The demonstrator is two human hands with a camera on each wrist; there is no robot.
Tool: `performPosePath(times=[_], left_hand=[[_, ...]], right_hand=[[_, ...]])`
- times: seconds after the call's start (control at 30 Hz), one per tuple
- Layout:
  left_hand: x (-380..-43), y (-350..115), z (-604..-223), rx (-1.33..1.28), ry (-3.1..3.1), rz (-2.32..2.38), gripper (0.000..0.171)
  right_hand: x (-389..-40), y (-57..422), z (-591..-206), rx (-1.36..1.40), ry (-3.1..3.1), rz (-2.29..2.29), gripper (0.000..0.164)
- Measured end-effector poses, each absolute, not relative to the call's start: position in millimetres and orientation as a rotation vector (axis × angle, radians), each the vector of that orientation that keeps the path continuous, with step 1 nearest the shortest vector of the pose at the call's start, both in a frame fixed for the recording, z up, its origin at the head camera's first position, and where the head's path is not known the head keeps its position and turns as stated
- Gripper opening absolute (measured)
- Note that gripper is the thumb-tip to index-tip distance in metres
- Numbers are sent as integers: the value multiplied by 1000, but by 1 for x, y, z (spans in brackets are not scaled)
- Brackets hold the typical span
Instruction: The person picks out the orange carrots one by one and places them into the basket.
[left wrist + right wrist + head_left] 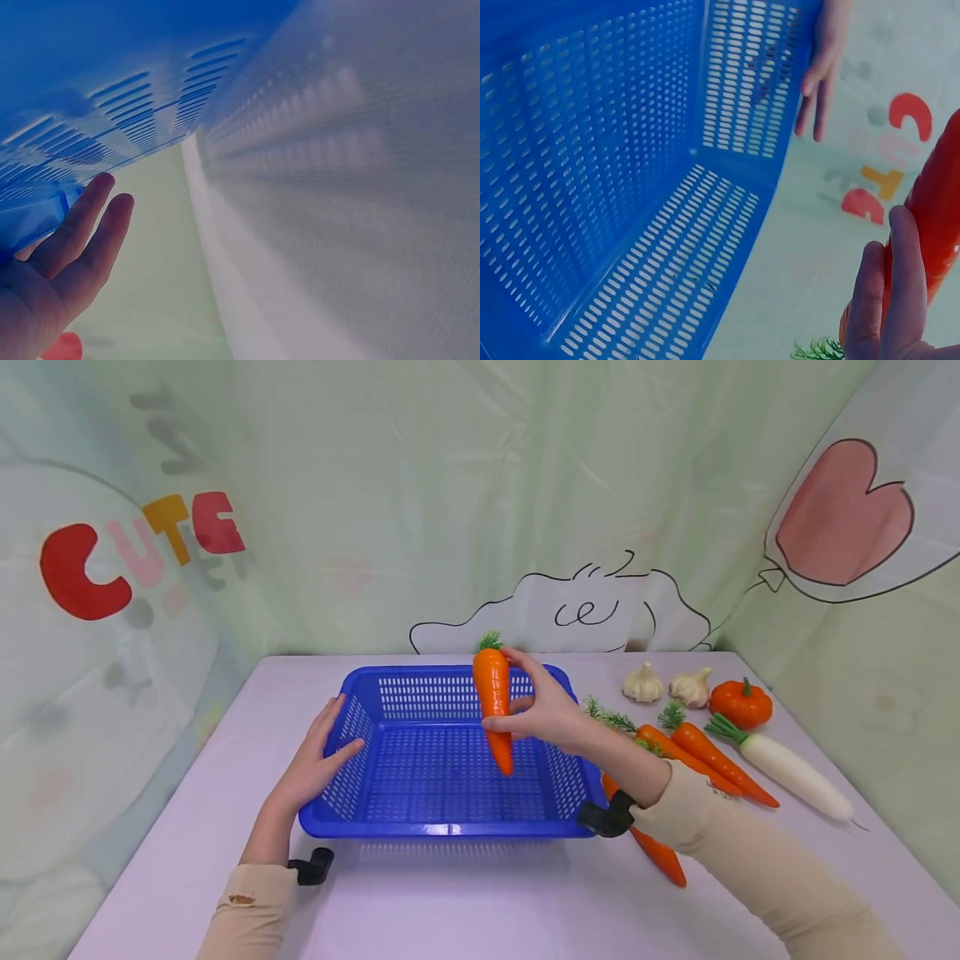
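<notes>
A carrot (492,697) with a green leafy top hangs tip down over the blue plastic basket (450,829). My right hand (543,710) holds it between thumb and fingers; the right wrist view shows the orange carrot (937,217) along the fingers. At the basket's left rim, my left hand (315,764) rests with the thumb over the inner side and the other fingers along the outside. In the left wrist view these fingers (97,247) are fairly straight beside the slotted wall. The basket's visible floor holds nothing.
Right of the basket lie several carrots (723,764), one partly hidden by the right forearm. Near them are two garlic bulbs (642,683), a small orange pumpkin (741,703) and a white radish (795,774). Printed curtains (337,527) stand around the pale table (450,910).
</notes>
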State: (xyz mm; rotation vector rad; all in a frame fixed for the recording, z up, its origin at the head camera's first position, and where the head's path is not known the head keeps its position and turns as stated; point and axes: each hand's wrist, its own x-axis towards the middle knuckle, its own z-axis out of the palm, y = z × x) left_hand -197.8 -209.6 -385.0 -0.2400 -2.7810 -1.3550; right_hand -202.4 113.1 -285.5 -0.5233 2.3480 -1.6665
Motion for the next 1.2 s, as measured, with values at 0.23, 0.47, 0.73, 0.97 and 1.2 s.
performPosePath(times=[0.23,0.47,0.73,0.97,1.2], left_hand=[[-198,-209,-385,-251,-2772,-1357,72],[-198,-209,-385,-251,-2774,-1361,73],[-199,-210,-386,-254,-2779,-1342,73],[-199,-210,-386,-237,-2787,-1337,73],[-197,-210,-384,-228,-2786,-1345,73]], right_hand=[[-204,97,-287,-571,2332,-1569,91],[-206,81,-292,-547,2321,-1516,92],[-212,60,-297,-484,2288,-1593,90],[-223,42,-309,-466,2233,-1648,88],[-233,30,-324,-479,2234,-1620,88]])
